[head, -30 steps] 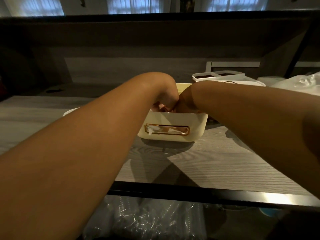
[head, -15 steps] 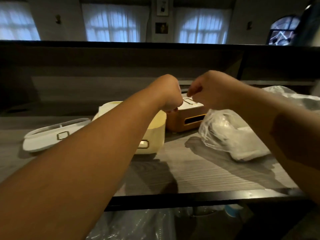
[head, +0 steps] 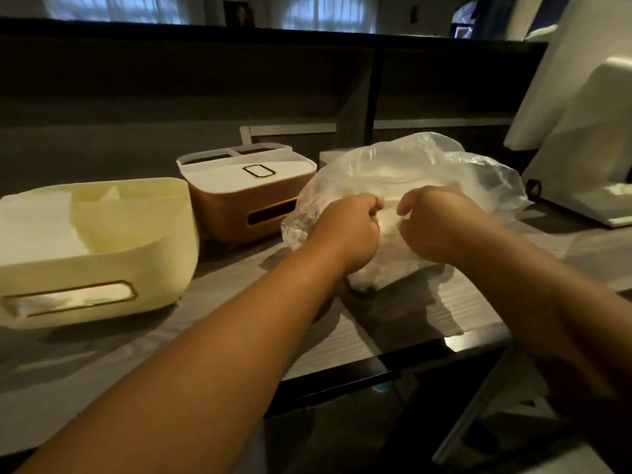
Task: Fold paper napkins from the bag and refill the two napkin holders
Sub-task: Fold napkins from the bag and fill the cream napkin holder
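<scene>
Both hands are together at the clear plastic bag (head: pixel 427 165), which lies on the grey wooden table (head: pixel 393 319) at about 1 o'clock. The left hand (head: pixel 345 234) and the right hand (head: pixel 441 227) have curled fingers and pinch the plastic, close to each other but not touching. White napkins show through the bag. The cream napkin holder (head: pixel 102 258) stands at 10 o'clock — open on top, paper inside. The brown napkin holder (head: pixel 236 206) with white lid stands at 12 o'clock, just beside the bag.

White machine (head: pixel 581 131) on grey table (head: pixel 410 316)
</scene>
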The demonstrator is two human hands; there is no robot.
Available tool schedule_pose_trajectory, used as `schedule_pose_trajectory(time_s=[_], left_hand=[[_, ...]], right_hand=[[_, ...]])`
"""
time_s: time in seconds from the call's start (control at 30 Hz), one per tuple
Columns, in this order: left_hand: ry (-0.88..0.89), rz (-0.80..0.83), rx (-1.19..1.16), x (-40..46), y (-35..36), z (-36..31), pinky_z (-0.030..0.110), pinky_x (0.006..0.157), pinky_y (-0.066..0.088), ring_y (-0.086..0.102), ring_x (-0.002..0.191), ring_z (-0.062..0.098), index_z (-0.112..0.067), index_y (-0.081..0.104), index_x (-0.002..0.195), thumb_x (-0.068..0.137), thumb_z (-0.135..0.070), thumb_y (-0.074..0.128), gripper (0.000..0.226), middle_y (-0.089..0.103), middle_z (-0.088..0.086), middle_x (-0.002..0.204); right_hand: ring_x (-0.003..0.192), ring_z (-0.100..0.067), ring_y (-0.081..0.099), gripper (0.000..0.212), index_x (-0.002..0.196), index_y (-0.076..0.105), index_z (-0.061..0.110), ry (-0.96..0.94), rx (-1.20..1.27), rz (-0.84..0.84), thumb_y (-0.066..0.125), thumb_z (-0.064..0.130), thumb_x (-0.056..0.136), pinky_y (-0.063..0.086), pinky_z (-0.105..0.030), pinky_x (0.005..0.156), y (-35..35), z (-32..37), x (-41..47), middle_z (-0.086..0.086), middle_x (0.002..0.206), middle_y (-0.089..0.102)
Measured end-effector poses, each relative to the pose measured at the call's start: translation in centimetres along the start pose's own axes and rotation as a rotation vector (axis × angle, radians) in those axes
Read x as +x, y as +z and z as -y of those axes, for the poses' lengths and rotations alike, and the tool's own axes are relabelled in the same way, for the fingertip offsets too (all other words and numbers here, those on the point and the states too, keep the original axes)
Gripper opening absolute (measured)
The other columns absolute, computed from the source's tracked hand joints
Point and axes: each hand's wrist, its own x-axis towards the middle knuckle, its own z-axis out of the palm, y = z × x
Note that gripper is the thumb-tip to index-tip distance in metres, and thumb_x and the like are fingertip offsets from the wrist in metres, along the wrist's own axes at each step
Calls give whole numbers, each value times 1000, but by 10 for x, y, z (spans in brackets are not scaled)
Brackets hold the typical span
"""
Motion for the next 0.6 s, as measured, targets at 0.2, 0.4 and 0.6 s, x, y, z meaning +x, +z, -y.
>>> schedule_pose_trajectory(time_s=[0.2, 0.4, 0.6], left_hand=[[-18, -153, 152, 11, 12, 17, 37, 119, 22, 21, 150, 21, -27, 27, 157, 98, -21, 59, 68, 21, -5, 164], [-54, -154, 157, 20, 8, 28, 41, 126, 5, -4, 154, 18, -28, 7, 161, 95, -23, 64, 87, 0, -5, 169], [-46, -152, 152, 18, 4, 27, 35, 123, 4, -1, 154, 17, -24, 9, 160, 96, -23, 64, 85, 5, -2, 168]], right_hand=[[97, -24, 54, 37, 129, 62, 26, -13, 6, -55, 63, 17, 94, 45, -32, 81, 7, 3, 12, -2, 120, 56], [107, -25, 60, 40, 131, 63, 23, -234, 74, -170, 62, 13, 92, 47, -29, 85, 21, 20, 37, -2, 122, 65], [67, -18, 48, 18, 112, 58, 14, -93, -118, 62, 59, 25, 97, 38, -33, 72, 22, 41, 66, -2, 81, 54]])
